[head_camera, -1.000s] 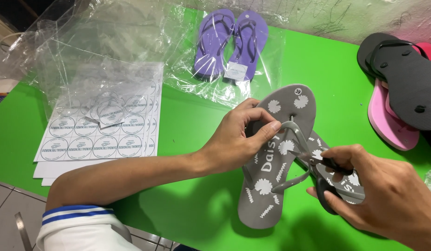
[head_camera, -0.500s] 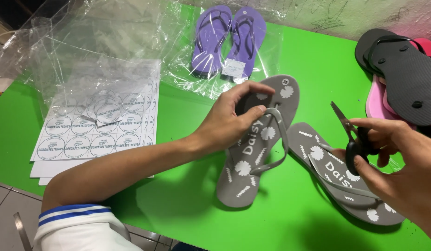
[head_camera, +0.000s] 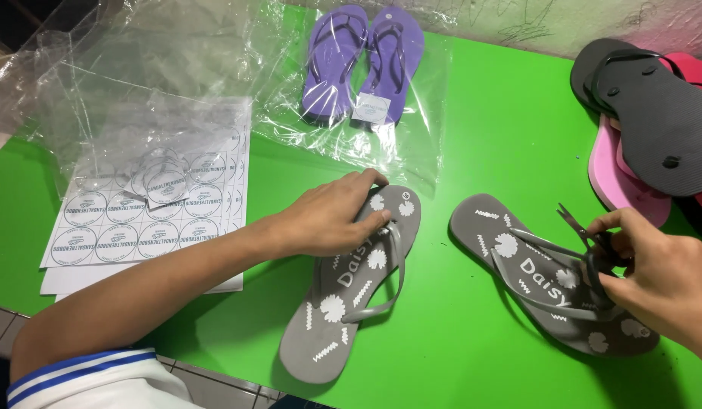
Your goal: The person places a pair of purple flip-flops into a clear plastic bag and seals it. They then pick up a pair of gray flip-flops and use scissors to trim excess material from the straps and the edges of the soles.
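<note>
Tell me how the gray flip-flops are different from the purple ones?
The gray flip-flops lie bare and apart on the green table, white flower shapes on them; the purple flip-flops lie side by side, plain, inside clear plastic wrap. A hand touches each gray one; nobody touches the purple. Both are pairs.

A bright green table [head_camera: 502,136] is carrying everything here. Two grey flip-flops with white flower prints are lying on it near the front edge, one [head_camera: 351,291] left of the other [head_camera: 544,291], apart. A purple pair in a clear plastic bag [head_camera: 366,64] is resting toward the back, white sheets of round stickers [head_camera: 131,227] are sitting at the left under crumpled clear plastic [head_camera: 101,83], and black and pink flip-flops [head_camera: 646,129] are stacking up at the right edge.
</note>
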